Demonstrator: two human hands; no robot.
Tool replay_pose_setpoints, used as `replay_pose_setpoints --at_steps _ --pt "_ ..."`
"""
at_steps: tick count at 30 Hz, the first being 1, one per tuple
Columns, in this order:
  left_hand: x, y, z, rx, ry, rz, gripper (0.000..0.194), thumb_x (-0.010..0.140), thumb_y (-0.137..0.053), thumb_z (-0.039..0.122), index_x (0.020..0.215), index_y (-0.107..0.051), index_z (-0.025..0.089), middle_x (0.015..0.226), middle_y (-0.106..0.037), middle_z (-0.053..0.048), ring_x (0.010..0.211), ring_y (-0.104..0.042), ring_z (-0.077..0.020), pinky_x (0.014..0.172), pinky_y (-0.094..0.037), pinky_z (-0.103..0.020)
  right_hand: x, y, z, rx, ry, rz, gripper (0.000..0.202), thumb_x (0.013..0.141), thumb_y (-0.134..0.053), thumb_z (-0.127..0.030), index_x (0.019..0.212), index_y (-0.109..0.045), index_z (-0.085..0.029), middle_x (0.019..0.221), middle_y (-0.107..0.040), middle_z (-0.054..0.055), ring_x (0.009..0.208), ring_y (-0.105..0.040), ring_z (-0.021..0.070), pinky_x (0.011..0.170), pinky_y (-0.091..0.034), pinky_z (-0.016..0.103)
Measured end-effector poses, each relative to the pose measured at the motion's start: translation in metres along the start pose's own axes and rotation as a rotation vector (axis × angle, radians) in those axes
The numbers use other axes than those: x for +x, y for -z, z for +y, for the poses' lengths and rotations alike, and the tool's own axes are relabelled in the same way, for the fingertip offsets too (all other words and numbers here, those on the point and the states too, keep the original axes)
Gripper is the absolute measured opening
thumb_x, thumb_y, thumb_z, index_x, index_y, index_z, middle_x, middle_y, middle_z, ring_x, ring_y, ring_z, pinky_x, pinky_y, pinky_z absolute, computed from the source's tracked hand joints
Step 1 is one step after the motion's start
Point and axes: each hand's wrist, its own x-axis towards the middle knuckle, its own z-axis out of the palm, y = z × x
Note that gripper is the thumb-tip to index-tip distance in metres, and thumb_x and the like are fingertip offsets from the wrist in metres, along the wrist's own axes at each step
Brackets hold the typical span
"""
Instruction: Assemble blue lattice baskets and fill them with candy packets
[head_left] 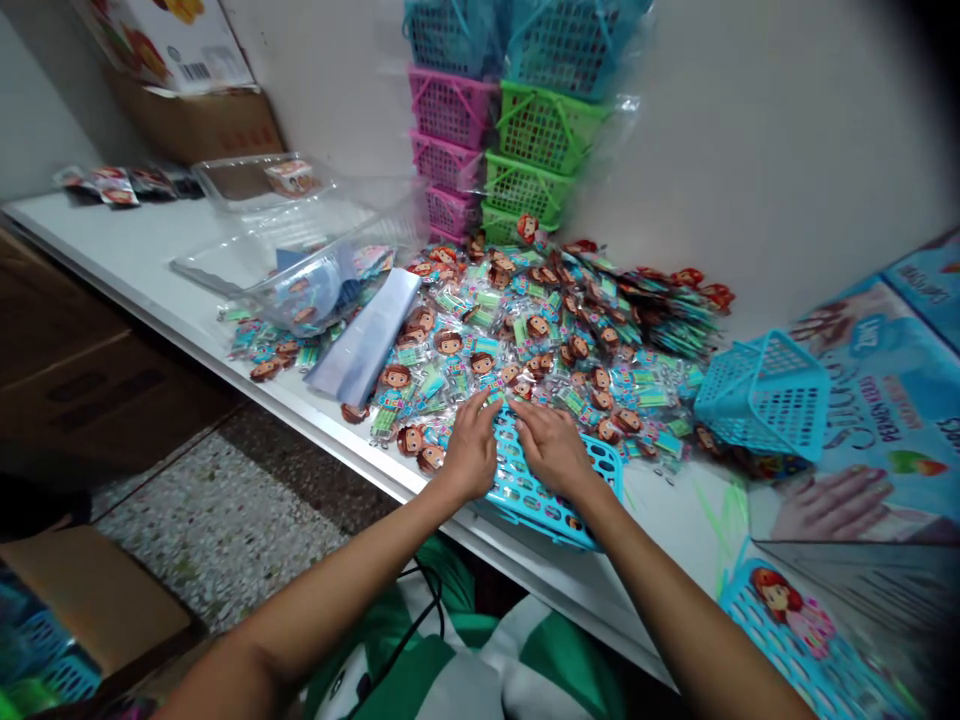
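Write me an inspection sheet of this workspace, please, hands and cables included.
Surface: white table, largely covered around the hands.
Job's things: blue lattice basket under the hands; doll-printed plastic packets heaped beyond it.
Clutter: clear plastic container, translucent sheet, loose green strips.
Hands: left hand and right hand at the blue lattice basket's far end; grip unclear.
Cables: black cable by the lap; ends unclear.
Surroundings: stacked baskets against the wall; open cardboard box below, left.
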Motion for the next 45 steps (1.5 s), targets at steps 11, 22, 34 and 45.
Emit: replay_pose_setpoints --at_steps 11,22,34,45 --pt "0.015 0.009 0.025 0.647 -0.516 -0.609 0.111 0.07 -0.037 0.083 0.148 -0.01 0.009 0.153 -0.015 -0.024 0.143 -0.005 -0.0366 0.113 -0.005 -0.056 -0.006 -0.007 0.01 0.292 -0.216 0.348 0.059 0.09 -0.031 -0.014 0.147 -0.02 -0.015 0.112 -0.066 0.013 0.102 -0.063 0.0256 0.087 -0.051 0.043" --pt "0.018 0.008 0.027 0.808 -0.549 -0.626 0.096 0.074 -0.038 0.079 0.147 -0.023 0.019 0.154 -0.017 -0.019 0.142 -0.011 -0.0378 0.111 -0.009 -0.057 -0.065 0.042 0.015 0.167 -0.153 0.444 0.039 0.096 -0.038 -0.033 0.129 -0.053 -0.017 0.125 -0.061 0.013 0.117 -0.054 0.0256 0.099 -0.042 0.045" --pt "0.022 0.015 0.032 0.772 -0.638 -0.812 0.093 0.071 -0.045 0.078 0.147 -0.017 0.034 0.158 -0.002 -0.01 0.142 -0.003 -0.0412 0.109 -0.001 -0.063 -0.145 -0.002 0.006 -0.132 0.262 0.454 0.041 0.087 -0.06 -0.016 0.128 -0.054 -0.014 0.125 -0.061 0.014 0.124 -0.05 0.0258 0.1 -0.045 0.046" --pt "0.023 0.016 0.033 0.812 -0.667 -0.884 0.095 0.071 -0.05 0.074 0.148 -0.016 0.03 0.158 -0.006 -0.01 0.141 -0.003 -0.0443 0.107 0.001 -0.065 -0.141 0.01 -0.003 -0.148 0.237 0.395 0.031 0.086 -0.059 -0.016 0.116 -0.062 -0.009 0.122 -0.062 0.018 0.122 -0.052 0.0286 0.098 -0.048 0.045"
